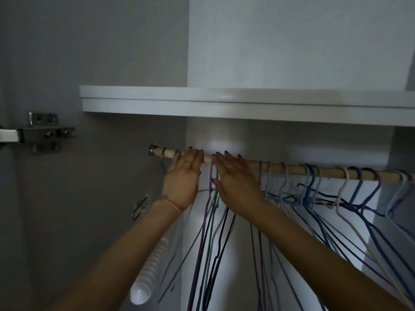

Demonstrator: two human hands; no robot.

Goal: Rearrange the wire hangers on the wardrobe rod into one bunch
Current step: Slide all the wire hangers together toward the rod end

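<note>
Two flat hands — left hand (pixel 183 176), right hand (pixel 235 179) — sandwich the bunch (pixel 212 176); we slide the loose hangers (pixel 314 176) along the rod (pixel 292 169) evenly.

Ringed hands (pixel 184 176), beaded bracelet (pixel 170 204)

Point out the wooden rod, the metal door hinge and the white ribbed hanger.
wooden rod (pixel 292 169), head view, bare stretch between hanger hooks.
metal door hinge (pixel 48 133), head view, middle of its mounting plate.
white ribbed hanger (pixel 155 259), head view, ribbed midsection.
</note>
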